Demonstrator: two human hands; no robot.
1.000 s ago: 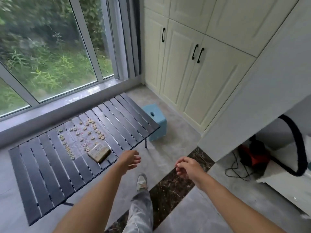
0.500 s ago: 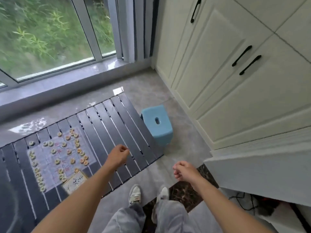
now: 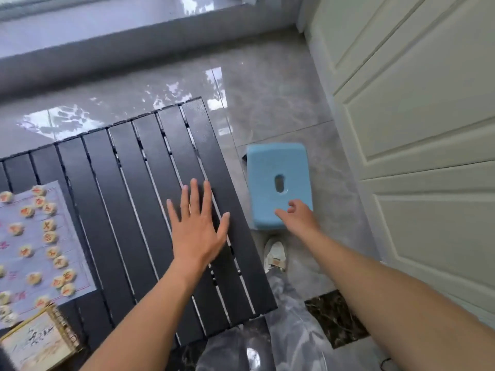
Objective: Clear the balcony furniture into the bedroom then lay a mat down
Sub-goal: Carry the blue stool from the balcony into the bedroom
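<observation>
A low black slatted table [image 3: 128, 199] fills the left half of the view. A small blue plastic stool [image 3: 267, 167] with an oval hole in its seat stands on the floor just right of the table's end. My left hand [image 3: 197, 226] is spread flat, fingers straight, over the table's right end. My right hand [image 3: 300, 216] reaches down to the stool's near edge with loosely bent fingers; it holds nothing, and I cannot tell if it touches the seat.
A Chinese chess sheet with several round pieces [image 3: 40, 236] and a flat box [image 3: 37, 344] lie on the table's left. White cabinet doors [image 3: 415, 129] rise close on the right. A grey window sill [image 3: 107, 36] runs along the far side. My shoe [image 3: 274, 254] stands beside the stool.
I have stepped closer and tilted my view down. My left hand opened out flat over the table's right end. My right hand reached forward to the stool's near edge.
</observation>
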